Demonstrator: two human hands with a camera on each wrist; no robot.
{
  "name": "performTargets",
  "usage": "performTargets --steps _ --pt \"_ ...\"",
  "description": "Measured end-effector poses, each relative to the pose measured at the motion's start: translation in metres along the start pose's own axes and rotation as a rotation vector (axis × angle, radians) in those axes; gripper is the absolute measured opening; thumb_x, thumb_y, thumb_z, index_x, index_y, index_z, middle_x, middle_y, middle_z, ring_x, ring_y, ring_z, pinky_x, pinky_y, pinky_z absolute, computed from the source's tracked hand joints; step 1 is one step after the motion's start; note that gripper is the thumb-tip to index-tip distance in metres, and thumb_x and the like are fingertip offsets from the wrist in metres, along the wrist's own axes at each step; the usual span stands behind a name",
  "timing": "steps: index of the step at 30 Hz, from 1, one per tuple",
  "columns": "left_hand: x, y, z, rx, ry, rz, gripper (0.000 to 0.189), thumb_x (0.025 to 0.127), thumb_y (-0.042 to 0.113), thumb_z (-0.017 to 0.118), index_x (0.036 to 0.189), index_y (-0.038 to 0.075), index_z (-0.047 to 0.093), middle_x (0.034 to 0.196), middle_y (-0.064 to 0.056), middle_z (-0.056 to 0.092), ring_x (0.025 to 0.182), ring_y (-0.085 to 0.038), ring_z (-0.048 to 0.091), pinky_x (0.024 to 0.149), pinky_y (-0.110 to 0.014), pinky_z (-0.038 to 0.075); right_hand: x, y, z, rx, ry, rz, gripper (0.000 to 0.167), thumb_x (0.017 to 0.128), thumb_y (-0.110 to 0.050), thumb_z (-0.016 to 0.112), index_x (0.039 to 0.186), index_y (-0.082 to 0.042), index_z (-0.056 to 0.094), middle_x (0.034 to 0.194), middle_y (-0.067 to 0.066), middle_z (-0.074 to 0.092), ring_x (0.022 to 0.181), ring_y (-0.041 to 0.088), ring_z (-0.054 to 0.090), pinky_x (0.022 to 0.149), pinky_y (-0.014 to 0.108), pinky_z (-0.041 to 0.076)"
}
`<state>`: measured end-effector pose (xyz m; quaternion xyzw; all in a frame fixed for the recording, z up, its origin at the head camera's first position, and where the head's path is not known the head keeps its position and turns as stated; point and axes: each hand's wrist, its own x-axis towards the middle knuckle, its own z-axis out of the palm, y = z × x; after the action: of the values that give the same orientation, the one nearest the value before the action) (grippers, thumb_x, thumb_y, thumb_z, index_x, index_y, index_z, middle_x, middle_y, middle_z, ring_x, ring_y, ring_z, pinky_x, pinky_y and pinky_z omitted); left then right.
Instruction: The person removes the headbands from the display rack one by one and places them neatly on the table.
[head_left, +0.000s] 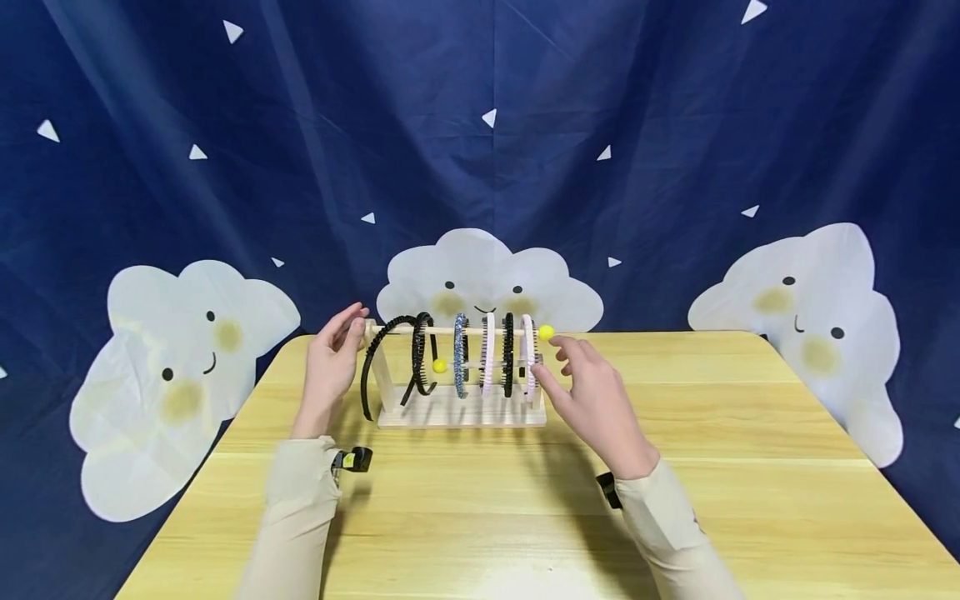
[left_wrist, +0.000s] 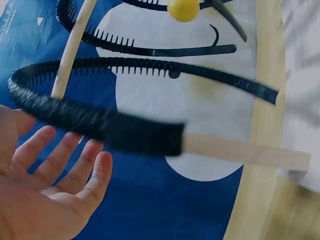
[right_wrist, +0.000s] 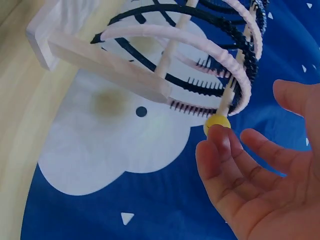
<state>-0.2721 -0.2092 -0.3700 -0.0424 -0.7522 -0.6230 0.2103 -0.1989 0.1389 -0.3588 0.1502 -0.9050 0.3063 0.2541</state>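
Note:
A wooden headband stand point(head_left: 457, 414) holds several toothed headbands on its upper rod. Toward the left are black headbands point(head_left: 366, 379), then a blue speckled headband point(head_left: 459, 357), with pink and black ones toward the right. My left hand point(head_left: 333, 362) is at the stand's left end; in the left wrist view its fingers are spread beside the outermost black headband point(left_wrist: 150, 135) and grip nothing. My right hand point(head_left: 596, 404) is by the right end, fingers loosely bent. In the right wrist view a fingertip overlaps the yellow ball point(right_wrist: 216, 122) on the rod's tip; contact is unclear.
Under the stand is a light wooden table point(head_left: 480, 500). A second yellow ball point(head_left: 439, 366) caps a lower rod, amid the headbands. Behind the table hangs a dark blue curtain point(head_left: 420, 108) with white clouds and small triangles.

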Motion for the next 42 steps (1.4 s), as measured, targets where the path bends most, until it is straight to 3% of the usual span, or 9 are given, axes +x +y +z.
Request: performTargets --steps 12,24,37,42 --pt "-0.005 -0.008 0.005 -0.069 0.016 0.009 0.041 0.107 0.021 0.056 0.144 0.003 0.057 0.14 -0.021 0.062 0.113 0.004 0.061 0.092 -0.011 0.049 0.0 -0.003 0.015 0.025 0.015 0.011 0.041 0.097 -0.03 0.073 0.126 -0.003 0.063 0.103 0.013 0.07 0.082 0.025 0.069 0.074 0.04 0.059" --pt "-0.006 -0.007 0.003 -0.136 0.003 0.086 0.039 0.103 0.013 0.063 0.14 0.003 0.061 0.132 -0.018 0.066 0.111 -0.003 0.066 0.094 -0.016 0.053 0.0 -0.001 0.02 0.041 0.024 -0.005 0.044 0.096 -0.026 0.074 0.131 -0.004 0.061 0.105 0.013 0.069 0.083 0.025 0.069 0.072 0.037 0.059" --pt "-0.007 -0.006 -0.001 -0.107 -0.027 0.073 0.038 0.098 0.013 0.071 0.134 0.004 0.066 0.124 0.007 0.071 0.108 -0.003 0.066 0.09 -0.015 0.053 0.001 0.003 0.027 0.031 0.036 -0.038 0.044 0.095 -0.022 0.074 0.132 -0.004 0.059 0.097 0.009 0.07 0.078 0.02 0.067 0.068 0.035 0.058" --pt "-0.008 -0.007 -0.002 -0.088 -0.032 0.07 0.038 0.098 0.016 0.071 0.133 0.003 0.067 0.127 0.002 0.071 0.107 -0.003 0.066 0.089 -0.015 0.053 0.001 0.002 0.03 0.044 0.031 -0.04 0.043 0.095 -0.021 0.074 0.132 -0.004 0.059 0.096 0.009 0.07 0.078 0.022 0.069 0.067 0.033 0.058"
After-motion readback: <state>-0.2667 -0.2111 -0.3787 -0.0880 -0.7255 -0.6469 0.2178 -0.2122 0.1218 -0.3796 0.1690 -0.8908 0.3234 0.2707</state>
